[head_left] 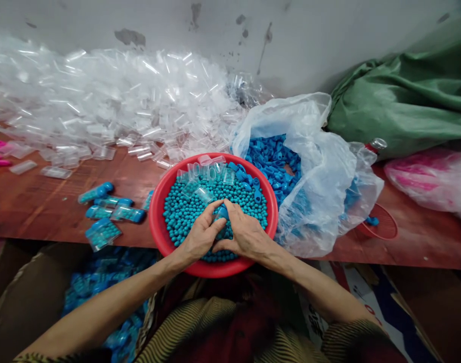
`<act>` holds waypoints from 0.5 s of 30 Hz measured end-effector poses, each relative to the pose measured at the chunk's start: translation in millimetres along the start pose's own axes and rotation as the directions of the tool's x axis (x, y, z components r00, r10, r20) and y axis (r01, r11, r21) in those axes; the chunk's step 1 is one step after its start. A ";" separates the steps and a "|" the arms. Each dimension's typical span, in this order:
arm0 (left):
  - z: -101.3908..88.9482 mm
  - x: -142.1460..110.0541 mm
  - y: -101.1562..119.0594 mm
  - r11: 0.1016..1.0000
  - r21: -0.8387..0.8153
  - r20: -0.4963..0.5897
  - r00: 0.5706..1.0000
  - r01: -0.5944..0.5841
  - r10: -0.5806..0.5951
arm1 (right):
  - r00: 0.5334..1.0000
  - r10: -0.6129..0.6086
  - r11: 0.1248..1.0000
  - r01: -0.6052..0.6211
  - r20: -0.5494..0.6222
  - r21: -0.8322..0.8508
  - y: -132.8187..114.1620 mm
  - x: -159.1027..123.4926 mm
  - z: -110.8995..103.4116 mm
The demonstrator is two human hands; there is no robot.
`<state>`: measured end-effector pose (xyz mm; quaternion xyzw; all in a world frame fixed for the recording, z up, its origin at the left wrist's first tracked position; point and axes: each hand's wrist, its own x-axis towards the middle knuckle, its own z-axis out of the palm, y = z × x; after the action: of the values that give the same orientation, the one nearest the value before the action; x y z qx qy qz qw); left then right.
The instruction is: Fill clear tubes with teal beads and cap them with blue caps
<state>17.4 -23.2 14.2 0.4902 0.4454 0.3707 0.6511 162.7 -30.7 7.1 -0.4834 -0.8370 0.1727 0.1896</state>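
My left hand (202, 233) and my right hand (248, 235) meet over a red basin (157, 224) of teal beads (185, 214). Between the fingers of both is a small clear plastic tube with a blue cap (222, 213); the hands partly cover it, so its contents are hard to make out. Both hands are closed on it, fingertips near the cap. Several empty clear tubes (203, 194) lie on the beads at the basin's far side, and loose blue caps (257, 190) rest at its far right.
A heap of clear tubes (113, 96) runs along the wall. Right of the basin stands a plastic bag (309, 212) of blue caps. Several filled tubes (129, 214) lie at left on the red-brown table (37, 212). Below, a cardboard box (26, 287) holds more. A green sack (400, 106) sits at far right.
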 end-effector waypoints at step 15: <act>12.3 3.3 -1.9 0.990 0.132 -0.092 0.994 -0.046 0.058 | 0.983 0.053 0.997 -0.061 -0.177 -0.039 -10.2 -1.6 16.6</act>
<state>30.2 -24.4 13.1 0.5246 0.4864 0.3809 0.5857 147.8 -38.7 -2.8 -0.5245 -0.8065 0.1159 0.2470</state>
